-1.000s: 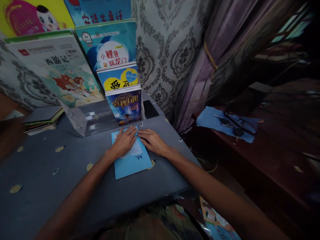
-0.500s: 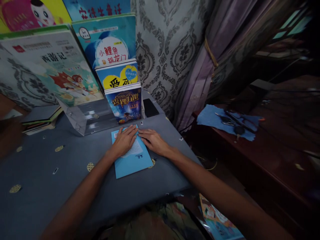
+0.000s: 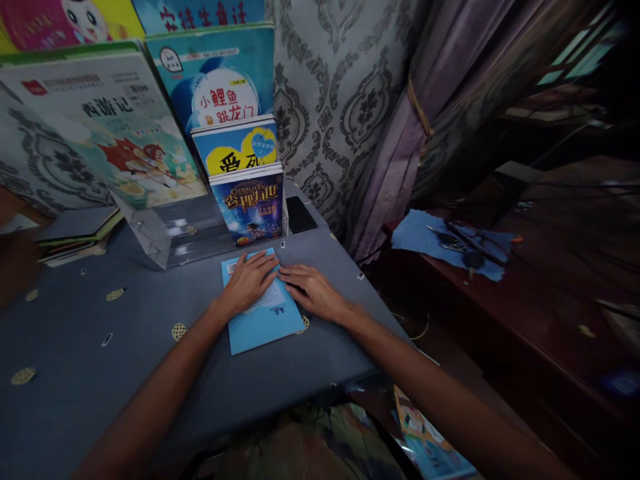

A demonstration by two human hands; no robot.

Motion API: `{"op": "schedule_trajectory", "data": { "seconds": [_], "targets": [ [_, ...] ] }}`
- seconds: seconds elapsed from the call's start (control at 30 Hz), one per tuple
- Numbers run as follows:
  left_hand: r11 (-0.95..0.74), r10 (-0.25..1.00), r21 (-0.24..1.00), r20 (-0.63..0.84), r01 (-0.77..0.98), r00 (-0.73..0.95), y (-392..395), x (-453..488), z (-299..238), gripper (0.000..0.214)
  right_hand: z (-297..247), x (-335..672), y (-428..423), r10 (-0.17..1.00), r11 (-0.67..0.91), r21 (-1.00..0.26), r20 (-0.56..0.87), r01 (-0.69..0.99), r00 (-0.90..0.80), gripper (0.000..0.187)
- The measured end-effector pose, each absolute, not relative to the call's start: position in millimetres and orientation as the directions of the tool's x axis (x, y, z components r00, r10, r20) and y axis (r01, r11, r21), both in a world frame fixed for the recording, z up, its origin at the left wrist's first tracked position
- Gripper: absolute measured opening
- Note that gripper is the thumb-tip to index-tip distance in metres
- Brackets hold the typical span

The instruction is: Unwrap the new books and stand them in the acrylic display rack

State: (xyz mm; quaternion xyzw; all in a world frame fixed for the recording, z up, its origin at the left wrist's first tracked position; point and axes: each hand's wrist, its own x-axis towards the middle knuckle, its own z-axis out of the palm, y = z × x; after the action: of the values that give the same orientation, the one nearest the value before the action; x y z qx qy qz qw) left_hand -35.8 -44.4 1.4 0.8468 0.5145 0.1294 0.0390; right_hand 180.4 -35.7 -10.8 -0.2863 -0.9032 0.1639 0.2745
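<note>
A thin light-blue book (image 3: 265, 327) lies back cover up on the grey table (image 3: 100, 373), just in front of a clear display rack (image 3: 175, 237). My left hand (image 3: 250, 283) rests flat on the book's upper half, fingers stretched out. My right hand (image 3: 313, 290) lies flat at the book's right edge, its fingertips meeting those of the left near the top corner. In the rack stand several children's books, the nearest a dark blue one (image 3: 250, 207) right behind my hands.
A small stack of books (image 3: 75, 233) lies at the left behind the rack. A dark phone (image 3: 301, 215) lies by the wall. To the right, a dark wooden bench holds a blue cloth (image 3: 425, 243) with scissors. More books (image 3: 425, 440) lie on the floor below the table's edge.
Both hands stay on the blue book, barely shifting. The view has drifted slightly, so the rack sits a little higher and further left.
</note>
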Motion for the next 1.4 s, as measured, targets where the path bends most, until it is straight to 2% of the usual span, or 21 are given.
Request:
{"op": "schedule_trajectory", "data": {
  "seconds": [0.2, 0.37, 0.5, 0.67, 0.9, 1.17, 1.33, 1.4],
  "targets": [
    [-0.481, 0.875, 0.241, 0.19, 0.843, 0.445, -45.1, -38.8, 2.4, 0.043, -9.4, 183.6, -41.9, 0.593, 0.79, -0.469, 0.423, 0.395, -0.685, 0.032],
    [-0.592, 0.806, 0.283, 0.192, 0.755, 0.56, -47.4, -42.4, 5.2, 0.038, -9.8, 191.2, -53.2, 0.579, 0.796, -0.503, 0.473, 0.336, -0.664, 0.029],
    [-0.631, 0.776, 0.269, 0.21, 0.728, 0.595, -49.2, -42.0, 6.3, 0.036, -10.1, 193.8, -56.9, 0.577, 0.794, -0.528, 0.499, 0.302, -0.646, 0.028],
    [-0.637, 0.771, 0.208, 0.169, 0.742, 0.614, -52.1, -38.4, 11.3, 0.038, -8.5, 193.3, -56.7, 0.59, 0.78, -0.547, 0.483, 0.304, -0.647, 0.029],
    [-0.622, 0.778, 0.277, 0.109, 0.733, 0.619, -62.6, -42.2, 14.5, 0.04, -7.5, 196.2, -60.2, 0.597, 0.766, -0.577, 0.478, 0.283, -0.644, 0.028],
    [-0.618, 0.782, 0.268, 0.106, 0.739, 0.615, -69.7, -39.6, 11.9, 0.04, -8.5, 197.6, -62.7, 0.584, 0.773, -0.578, 0.487, 0.262, -0.649, 0.025],
    [-0.611, 0.786, 0.272, 0.09, 0.744, 0.612, -73.3, -38.6, 13.0, 0.044, -10.6, 203.2, -69.3, 0.591, 0.767, -0.558, 0.423, 0.316, -0.687, 0.025],
    [-0.604, 0.79, 0.272, 0.086, 0.749, 0.607, -75.0, -38.6, 12.9, 0.044, -10.2, 207.8, -74.8, 0.574, 0.773, -0.537, 0.365, 0.338, -0.733, 0.038]
  ]
}}
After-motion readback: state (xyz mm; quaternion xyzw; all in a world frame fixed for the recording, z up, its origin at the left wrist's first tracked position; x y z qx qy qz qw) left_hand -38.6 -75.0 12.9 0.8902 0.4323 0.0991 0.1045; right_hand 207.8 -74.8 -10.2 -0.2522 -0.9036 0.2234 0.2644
